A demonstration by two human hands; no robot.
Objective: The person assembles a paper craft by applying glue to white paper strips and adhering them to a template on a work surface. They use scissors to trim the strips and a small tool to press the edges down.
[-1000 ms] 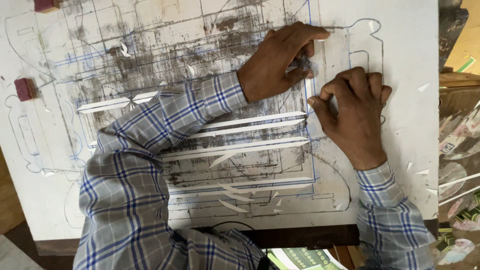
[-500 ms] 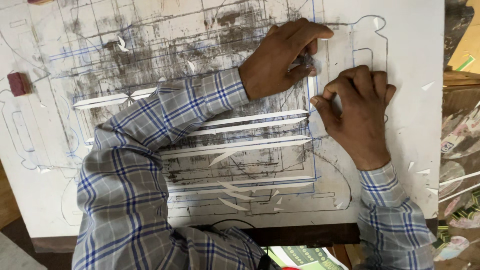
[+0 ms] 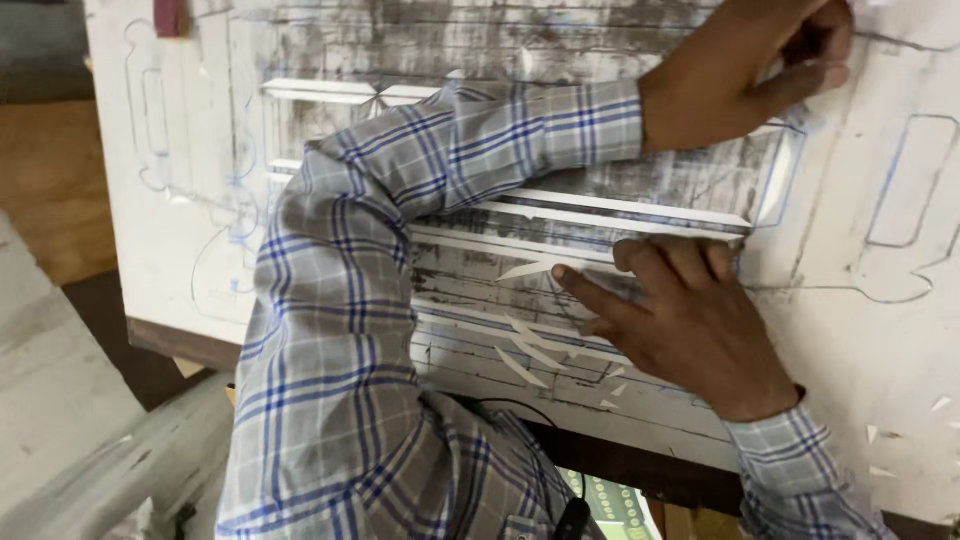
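L hand (image 3: 745, 75) fingers curled, pressing white board (image 3: 860, 330); R hand (image 3: 690, 325) fingers spread flat by cut strips (image 3: 620, 215).

Only 1 view is given: a head-worn camera looking steeply down from close above the white board (image 3: 170, 230), tilted so the board's near edge runs from lower left towards lower right. The plaid sleeve (image 3: 350, 330) fills the centre foreground; the board's far edge lies outside the frame.

2 hands (image 3: 700, 330), 1 white board (image 3: 880, 330), 1 red block (image 3: 168, 16)
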